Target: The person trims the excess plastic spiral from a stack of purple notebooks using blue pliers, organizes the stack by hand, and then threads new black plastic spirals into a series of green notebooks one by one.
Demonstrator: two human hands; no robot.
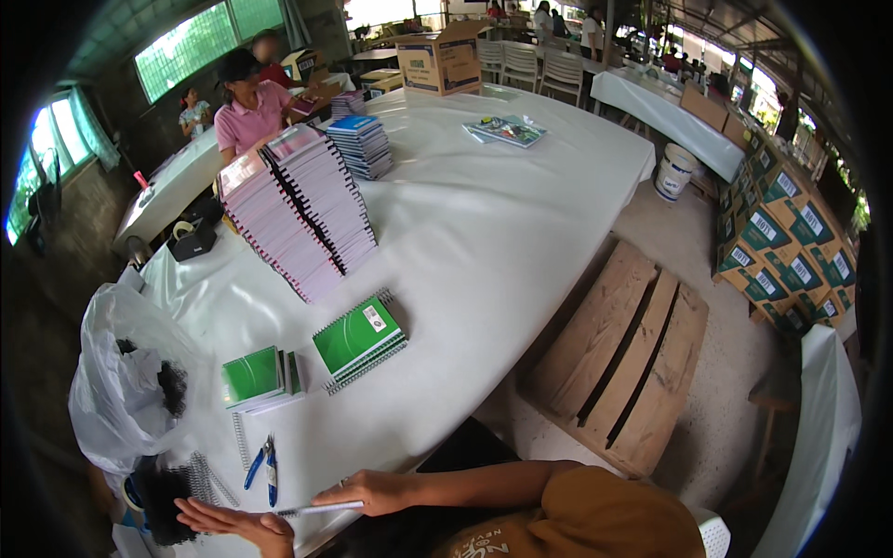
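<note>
My right hand (370,491) grips a thin spiral notebook (326,508), seen nearly edge-on, low over the table's near edge. Fingers stretched out, my left hand (233,526) is beside the notebook's coil end; its palm is partly cut off by the lower edge. Blue-handled pliers (263,470) lie just beyond my hands. Loose wire coils (206,481) and a dark bundle of coils (160,502) are to their left. Farther off sit a stack of small green notebooks (253,377) and a stack of larger green spiral notebooks (358,337).
A clear plastic bag (121,372) with black coils stands at the left. Tall stacks of bound books (302,214) and a tape dispenser (191,239) occupy the far left of the white-covered table (484,242). A wooden bench (623,358) stands right; a person in pink (249,121) works across.
</note>
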